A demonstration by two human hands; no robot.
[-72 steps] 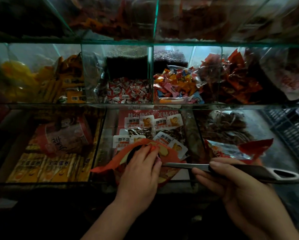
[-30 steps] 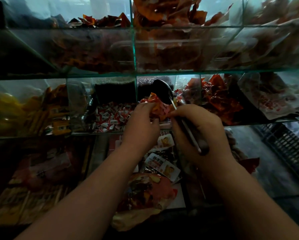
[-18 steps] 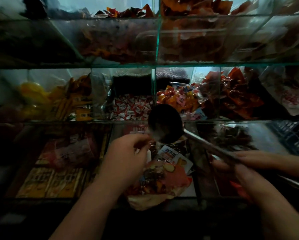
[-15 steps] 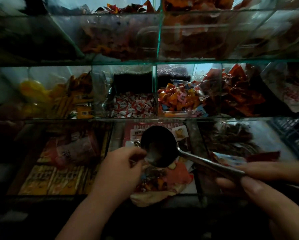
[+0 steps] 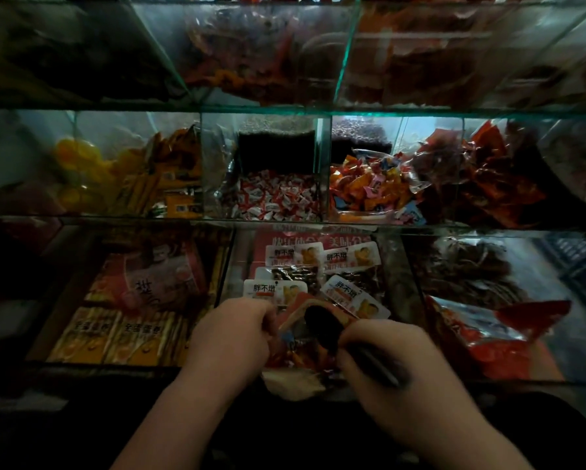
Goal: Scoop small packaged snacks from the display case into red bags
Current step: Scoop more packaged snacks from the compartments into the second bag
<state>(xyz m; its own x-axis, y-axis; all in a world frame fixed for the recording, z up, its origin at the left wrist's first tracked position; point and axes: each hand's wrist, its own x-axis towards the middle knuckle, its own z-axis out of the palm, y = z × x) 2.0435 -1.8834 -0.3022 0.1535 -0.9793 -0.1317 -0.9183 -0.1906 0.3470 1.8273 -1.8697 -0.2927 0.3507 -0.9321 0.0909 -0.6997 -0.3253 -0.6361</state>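
A red bag (image 5: 298, 354) with snacks inside stands at the front of the case's lower middle compartment. My left hand (image 5: 229, 337) pinches the bag's left rim and holds its mouth open. My right hand (image 5: 397, 374) grips the dark handle of a metal scoop (image 5: 320, 329), whose bowl is tipped down into the bag's mouth. Orange, pink and blue wrapped snacks (image 5: 369, 188) fill the middle-shelf bin above. What the scoop's bowl holds is hidden.
Glass dividers (image 5: 322, 164) split the shelves into bins. White and red candies (image 5: 278, 198) lie left of the orange snacks, dark red packets (image 5: 481, 174) to the right. Labelled nut packs (image 5: 318, 266) lie behind the bag. Another red bag (image 5: 495, 337) lies at the lower right.
The scoop has come down from the middle-shelf bin and tipped into the red bag. My right hand has slid in close beside the bag, and my left hand still holds the rim.
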